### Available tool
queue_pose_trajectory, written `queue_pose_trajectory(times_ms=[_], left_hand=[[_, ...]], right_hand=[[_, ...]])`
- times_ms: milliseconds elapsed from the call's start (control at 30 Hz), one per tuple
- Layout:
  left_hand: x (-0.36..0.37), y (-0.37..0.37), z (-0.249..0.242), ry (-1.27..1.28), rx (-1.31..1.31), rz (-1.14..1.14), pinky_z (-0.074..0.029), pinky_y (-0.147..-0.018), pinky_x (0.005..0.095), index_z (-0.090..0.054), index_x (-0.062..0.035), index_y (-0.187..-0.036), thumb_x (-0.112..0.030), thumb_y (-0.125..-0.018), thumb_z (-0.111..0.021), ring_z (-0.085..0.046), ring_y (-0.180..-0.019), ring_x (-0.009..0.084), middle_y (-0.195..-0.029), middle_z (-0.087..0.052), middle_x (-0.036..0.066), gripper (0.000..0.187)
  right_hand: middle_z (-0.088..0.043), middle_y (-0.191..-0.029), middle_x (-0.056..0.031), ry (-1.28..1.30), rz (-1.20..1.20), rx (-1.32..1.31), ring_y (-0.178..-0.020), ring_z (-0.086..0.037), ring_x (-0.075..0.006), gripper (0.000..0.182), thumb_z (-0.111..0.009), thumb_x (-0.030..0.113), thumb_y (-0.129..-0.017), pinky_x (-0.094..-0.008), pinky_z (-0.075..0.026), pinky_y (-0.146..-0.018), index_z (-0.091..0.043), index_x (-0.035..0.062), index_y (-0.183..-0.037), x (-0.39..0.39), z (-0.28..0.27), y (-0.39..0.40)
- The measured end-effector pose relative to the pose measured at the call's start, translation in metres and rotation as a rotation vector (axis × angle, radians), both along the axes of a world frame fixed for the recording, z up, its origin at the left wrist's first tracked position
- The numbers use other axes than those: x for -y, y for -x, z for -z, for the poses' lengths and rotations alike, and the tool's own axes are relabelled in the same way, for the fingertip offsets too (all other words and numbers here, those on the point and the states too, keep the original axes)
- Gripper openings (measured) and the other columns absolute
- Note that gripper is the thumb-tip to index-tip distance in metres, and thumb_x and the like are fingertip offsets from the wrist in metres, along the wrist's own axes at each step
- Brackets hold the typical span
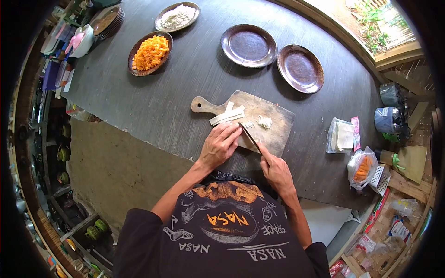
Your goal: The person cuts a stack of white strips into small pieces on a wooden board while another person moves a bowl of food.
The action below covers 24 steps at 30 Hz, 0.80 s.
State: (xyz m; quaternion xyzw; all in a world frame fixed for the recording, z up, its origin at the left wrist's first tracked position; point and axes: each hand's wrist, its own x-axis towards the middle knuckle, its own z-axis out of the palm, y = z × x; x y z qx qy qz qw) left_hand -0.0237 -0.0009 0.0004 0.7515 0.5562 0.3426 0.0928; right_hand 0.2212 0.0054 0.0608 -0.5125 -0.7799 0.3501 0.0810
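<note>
A wooden cutting board (280, 118) with a handle lies on the dark table. My right hand (278, 173) is wrapped round the handle of a knife (251, 137), whose blade points toward my left fingertips. With fingers bent and together, my left hand (220, 144) presses on pale flat strips at the board's near edge; its fingertips partly hide them. More pale strips (227, 114) lie crossed beside the board's handle. To the right of the blade sits a small pile of finely cut pale pieces (264, 122), and a few more bits lie by the knife tip.
Two brown plates (249, 45) (300, 68) stand beyond the board. Farther left are a plate of chopped orange food (150, 53) and a plate of white shreds (178, 17). At right lie a packet of pale sheets (342, 136), a bag of carrots (363, 167) and a grater (380, 179).
</note>
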Motion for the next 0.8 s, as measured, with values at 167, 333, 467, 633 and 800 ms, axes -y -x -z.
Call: queue_pose_trajectory(times_ms=[167, 333, 467, 633, 800], left_hand=[[0.002, 0.001, -0.005, 0.005, -0.064, -0.003, -0.048, -0.111, 0.0405, -0.074, -0.0064, -0.128, -0.01, -0.091, -0.075, -0.06, -0.127, 0.0244, -0.131, -0.07, 0.005, 0.037], [0.003, 0.002, -0.004, -0.007, -0.05, 0.009, -0.048, -0.111, 0.0408, -0.074, -0.0064, -0.128, -0.009, -0.091, -0.074, -0.061, -0.126, 0.0242, -0.129, -0.071, 0.005, 0.037], [0.005, 0.003, -0.002, -0.032, -0.045, 0.001, -0.048, -0.109, 0.0407, -0.074, -0.0052, -0.126, -0.008, -0.09, -0.075, -0.062, -0.125, 0.0246, -0.128, -0.072, 0.006, 0.036], [0.006, 0.005, -0.001, -0.039, -0.034, -0.004, -0.049, -0.108, 0.0406, -0.074, -0.0046, -0.124, -0.007, -0.089, -0.076, -0.063, -0.123, 0.0248, -0.127, -0.072, 0.006, 0.035], [-0.001, 0.001, 0.001, -0.025, -0.052, 0.024, -0.045, -0.111, 0.0412, -0.073, -0.0032, -0.126, -0.011, -0.091, -0.073, -0.061, -0.127, 0.0253, -0.131, -0.07, 0.008, 0.036]], right_hand=[[-0.071, -0.09, -0.0204, 0.021, 0.01, 0.038, -0.081, -0.071, -0.0407, 0.064, -0.059, 0.012, -0.098, -0.0516, -0.056, -0.076, -0.048, 0.0232, -0.159, 0.008, -0.009, -0.008], [-0.071, -0.089, -0.0198, 0.028, 0.004, 0.042, -0.08, -0.071, -0.0408, 0.064, -0.059, 0.013, -0.098, -0.0526, -0.056, -0.076, -0.046, 0.0236, -0.16, 0.011, -0.009, -0.015], [-0.071, -0.089, -0.0204, -0.028, 0.012, -0.004, -0.08, -0.071, -0.041, 0.064, -0.058, 0.013, -0.099, -0.0532, -0.057, -0.077, -0.045, 0.0237, -0.16, 0.009, -0.002, -0.005], [-0.071, -0.09, -0.023, 0.0, 0.062, 0.032, -0.081, -0.071, -0.0421, 0.063, -0.056, 0.012, -0.099, -0.0537, -0.056, -0.078, -0.045, 0.0223, -0.16, 0.009, -0.005, -0.004], [-0.07, -0.093, -0.0275, 0.013, 0.148, 0.007, -0.083, -0.07, -0.0448, 0.058, -0.055, 0.01, -0.1, -0.0533, -0.054, -0.078, -0.049, 0.016, -0.157, 0.009, -0.009, -0.01]])
